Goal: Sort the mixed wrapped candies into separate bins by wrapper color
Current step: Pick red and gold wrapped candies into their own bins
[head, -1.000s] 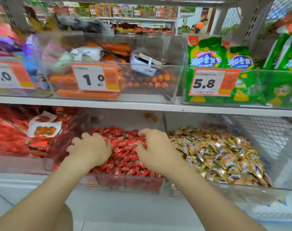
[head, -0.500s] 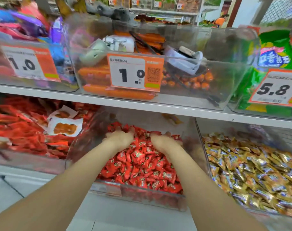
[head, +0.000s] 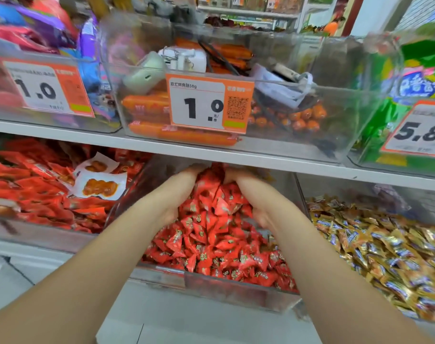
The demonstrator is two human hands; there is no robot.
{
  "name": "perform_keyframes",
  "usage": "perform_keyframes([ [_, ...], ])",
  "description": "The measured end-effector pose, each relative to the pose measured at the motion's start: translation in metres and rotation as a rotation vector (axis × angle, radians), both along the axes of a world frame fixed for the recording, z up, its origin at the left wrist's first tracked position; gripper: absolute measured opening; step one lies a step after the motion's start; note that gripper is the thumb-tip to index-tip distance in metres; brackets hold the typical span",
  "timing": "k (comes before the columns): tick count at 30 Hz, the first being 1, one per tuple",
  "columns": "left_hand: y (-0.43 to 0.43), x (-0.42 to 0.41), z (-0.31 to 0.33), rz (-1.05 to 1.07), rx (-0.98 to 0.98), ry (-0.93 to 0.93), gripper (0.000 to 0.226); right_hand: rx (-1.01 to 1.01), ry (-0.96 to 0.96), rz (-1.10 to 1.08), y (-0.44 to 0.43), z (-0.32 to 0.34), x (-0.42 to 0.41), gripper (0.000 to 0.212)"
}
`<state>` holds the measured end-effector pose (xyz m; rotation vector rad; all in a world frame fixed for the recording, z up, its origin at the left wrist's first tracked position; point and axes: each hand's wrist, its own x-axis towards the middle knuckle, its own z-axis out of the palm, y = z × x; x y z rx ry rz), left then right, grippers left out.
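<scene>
Red-wrapped candies fill a clear bin on the lower shelf, straight ahead. Both hands reach deep into its back part, just under the upper shelf. My left hand and my right hand cup a raised heap of red candies between them, palms facing each other. The fingertips are hidden by the candies and the shelf edge. Gold-wrapped candies fill the neighbouring clear bin on the right, apart from both hands.
A white shelf board runs low over the hands. Above it stand clear bins with orange sausages, a 1.0 price tag and green bags. Red snack packets fill the lower left bin.
Both hands have slid from the front of the red candies to the back of the bin and drawn together, piling a heap between them. The view has moved closer and leftward.
</scene>
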<state>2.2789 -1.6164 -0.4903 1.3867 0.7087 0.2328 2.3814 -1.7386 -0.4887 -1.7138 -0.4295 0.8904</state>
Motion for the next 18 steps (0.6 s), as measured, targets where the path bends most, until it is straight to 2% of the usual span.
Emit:
perform_keyframes([
  [3,0.0,-0.027,0.006,-0.036,0.116,-0.002,0.038,-0.018,-0.219,0.076,-0.027,0.013,-0.01,0.035],
  [6,-0.001,-0.059,0.009,-0.3,0.396,0.064,0.042,0.033,-0.513,0.364,-0.053,0.018,-0.034,0.044],
  [8,-0.006,-0.081,0.01,-0.473,0.58,0.178,0.039,-0.012,-0.798,0.521,-0.066,0.007,-0.043,0.045],
  [9,-0.008,-0.087,0.012,-0.554,0.641,0.233,0.046,-0.048,-0.904,0.583,-0.071,-0.002,-0.044,0.051],
  [11,-0.008,-0.098,0.013,-0.66,0.756,0.333,0.066,-0.163,-0.992,0.694,-0.078,-0.015,-0.044,0.067],
  [13,-0.005,-0.102,0.009,-0.726,0.841,0.394,0.073,-0.215,-1.033,0.796,-0.081,-0.019,-0.042,0.062],
  [16,-0.006,-0.099,0.003,-0.888,0.908,0.519,0.088,-0.151,-1.089,0.906,-0.075,-0.02,-0.041,0.033],
  [18,-0.009,-0.094,-0.002,-0.94,0.934,0.638,0.094,-0.162,-1.149,0.939,-0.068,-0.025,-0.037,0.026],
])
